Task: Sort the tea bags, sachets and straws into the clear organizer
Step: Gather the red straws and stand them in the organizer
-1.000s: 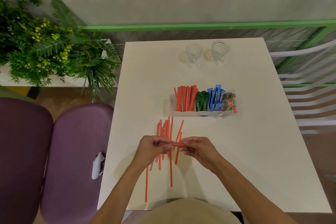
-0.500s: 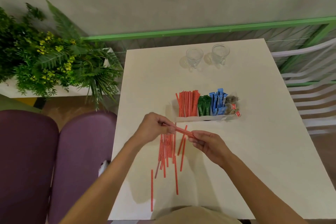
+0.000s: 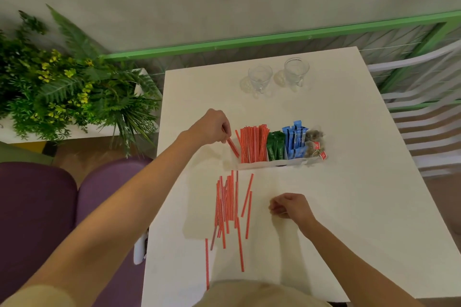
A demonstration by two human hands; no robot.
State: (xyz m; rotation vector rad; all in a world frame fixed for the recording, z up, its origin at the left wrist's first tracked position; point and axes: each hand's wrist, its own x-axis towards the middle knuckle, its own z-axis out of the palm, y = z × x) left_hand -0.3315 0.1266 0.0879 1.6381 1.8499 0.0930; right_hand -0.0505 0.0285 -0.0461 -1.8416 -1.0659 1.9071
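The clear organizer [image 3: 275, 163] stands mid-table. It holds upright red straws [image 3: 253, 143], green sachets [image 3: 275, 147], blue sachets [image 3: 295, 138] and tea bags [image 3: 314, 144], left to right. My left hand [image 3: 212, 126] pinches a small bundle of red straws [image 3: 232, 146] and tilts its lower end against the organizer's left end. Several loose red straws [image 3: 228, 204] lie on the table in front of the organizer. My right hand [image 3: 289, 205] rests on the table to the right of them, fingers curled, holding nothing.
Two empty glass mugs [image 3: 259, 77] [image 3: 296, 71] stand at the far edge of the white table [image 3: 349, 194]. Purple chairs [image 3: 99, 194] and a planter of greenery [image 3: 62, 87] are to the left, a white slatted chair [image 3: 429, 117] to the right.
My left hand carried the straw bundle forward to the organizer's left end. My right hand let go of the bundle and dropped to the table on the right.
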